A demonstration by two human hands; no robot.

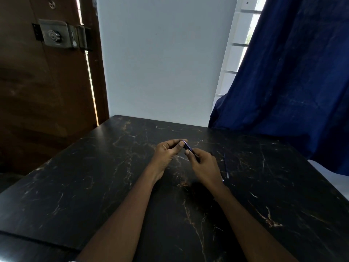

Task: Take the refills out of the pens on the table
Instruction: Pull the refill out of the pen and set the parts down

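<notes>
A black marble-patterned table with pale and rust veins (79,186) fills the lower view, set against a plain white wall (160,63), with a brown wooden door (47,101) carrying a grey metal rim lock (56,34) to the left and a dark blue curtain (292,72) hanging at the right, its folds coming down onto the table's far right corner. Above the middle of the table, the left hand (167,154) and the right hand (204,166) meet, each pinching one end of a slim dark blue pen (187,145) between thumb and curled fingers, the pen slanting from upper left to lower right, lifted off the surface. Just right of the right hand lies a thin dark rod with a pale lower end (226,166), apparently a refill, flat on the table and apart from the hand. Broad stretches of tabletop spread left of the hands and toward the near edge; the rounded far left corner stands close to the door. The pen's lower end is hidden inside the right hand, and whether its barrel is whole or parted cannot be told
</notes>
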